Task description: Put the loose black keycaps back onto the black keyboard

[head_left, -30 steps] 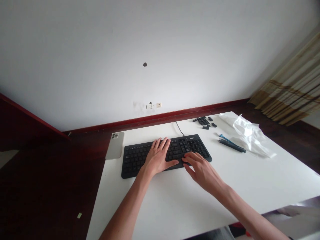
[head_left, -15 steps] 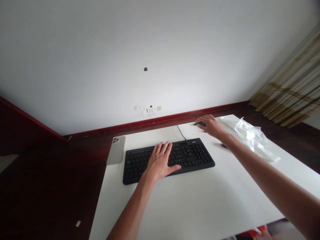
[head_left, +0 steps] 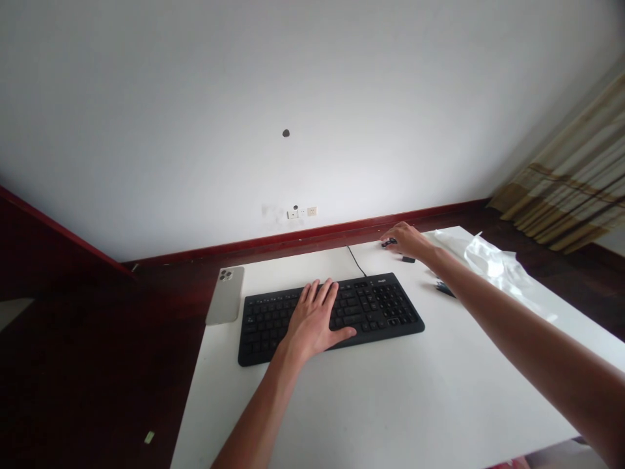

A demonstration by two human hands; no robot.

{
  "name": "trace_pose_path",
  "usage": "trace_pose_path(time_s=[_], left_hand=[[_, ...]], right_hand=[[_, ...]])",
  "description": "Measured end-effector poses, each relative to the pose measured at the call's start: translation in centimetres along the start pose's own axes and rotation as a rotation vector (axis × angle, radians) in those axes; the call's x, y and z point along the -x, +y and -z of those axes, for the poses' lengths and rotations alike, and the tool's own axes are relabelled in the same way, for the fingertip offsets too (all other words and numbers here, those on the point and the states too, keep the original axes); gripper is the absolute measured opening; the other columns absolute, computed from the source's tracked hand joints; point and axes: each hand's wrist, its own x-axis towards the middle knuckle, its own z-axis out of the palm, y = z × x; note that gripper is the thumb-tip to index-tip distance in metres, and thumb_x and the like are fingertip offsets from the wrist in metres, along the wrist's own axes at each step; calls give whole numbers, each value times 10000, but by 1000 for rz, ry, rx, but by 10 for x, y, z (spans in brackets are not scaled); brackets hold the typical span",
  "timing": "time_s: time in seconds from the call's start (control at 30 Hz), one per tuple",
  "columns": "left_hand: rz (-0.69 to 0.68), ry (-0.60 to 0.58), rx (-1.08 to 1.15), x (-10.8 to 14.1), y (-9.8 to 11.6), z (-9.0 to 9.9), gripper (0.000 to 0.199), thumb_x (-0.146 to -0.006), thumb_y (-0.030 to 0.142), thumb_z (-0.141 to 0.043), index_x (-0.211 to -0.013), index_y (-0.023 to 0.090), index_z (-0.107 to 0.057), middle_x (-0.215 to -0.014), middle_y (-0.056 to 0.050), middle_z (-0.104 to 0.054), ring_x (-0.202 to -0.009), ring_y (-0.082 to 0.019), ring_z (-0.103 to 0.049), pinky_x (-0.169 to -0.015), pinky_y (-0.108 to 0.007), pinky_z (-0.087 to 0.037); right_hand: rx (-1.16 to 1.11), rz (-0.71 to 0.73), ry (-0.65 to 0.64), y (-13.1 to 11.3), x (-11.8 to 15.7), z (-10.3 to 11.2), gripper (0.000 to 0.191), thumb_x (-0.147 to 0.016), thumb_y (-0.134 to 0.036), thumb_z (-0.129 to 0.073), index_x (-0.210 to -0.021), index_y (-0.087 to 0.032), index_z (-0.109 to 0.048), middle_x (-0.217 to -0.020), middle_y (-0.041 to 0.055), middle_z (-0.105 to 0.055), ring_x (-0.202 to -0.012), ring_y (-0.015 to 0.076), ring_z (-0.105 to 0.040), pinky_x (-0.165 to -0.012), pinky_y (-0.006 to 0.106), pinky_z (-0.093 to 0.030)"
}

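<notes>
Fingers of right hand (head_left: pixel 407 241) curled, close together, at small black pieces (head_left: pixel 389 242) near the counter (head_left: pixel 390 397) far edge; grip on them cannot be told. Another black piece (head_left: pixel 409 259) lies just below those fingers. Plastic bag (head_left: pixel 493 264) sits right of them, near the right edge; pen (head_left: pixel 445 290) lies partly behind the right forearm. Left hand (head_left: pixel 310 324) rests on the keyboard (head_left: pixel 378 306), fingers spread apart, well left of the right hand. Phone (head_left: pixel 224 295) lies just left of the keyboard, at the counter's left edge.
</notes>
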Motion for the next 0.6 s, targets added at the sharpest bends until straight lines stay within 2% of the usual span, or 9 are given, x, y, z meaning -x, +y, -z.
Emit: trace_pose_path(time_s=[0.3,0.6], left_hand=[[-3,4,12,1,-1,0,1055,-858,884,-316,-1642,185,-217,-1700,-70,-216,-1565,-363,-171,-1285,-519,-153],[-3,2,18,1,-1,0,1052,-858,883,-325,-1641,188,-221,-1702,-72,-211,-1566,-354,-168,-1285,-514,-150]], right_hand=[[-66,-27,-76,13,-7,-5,237,-811,-234,-701,-1013,-271,-818,-1006,22,-806,-920,233,-745,-883,331,-574],[-53,-54,-84,-3,-4,4,222,-802,-190,-679,-968,-223,-822,-973,51,-807,-897,242,-751,-808,320,-583]])
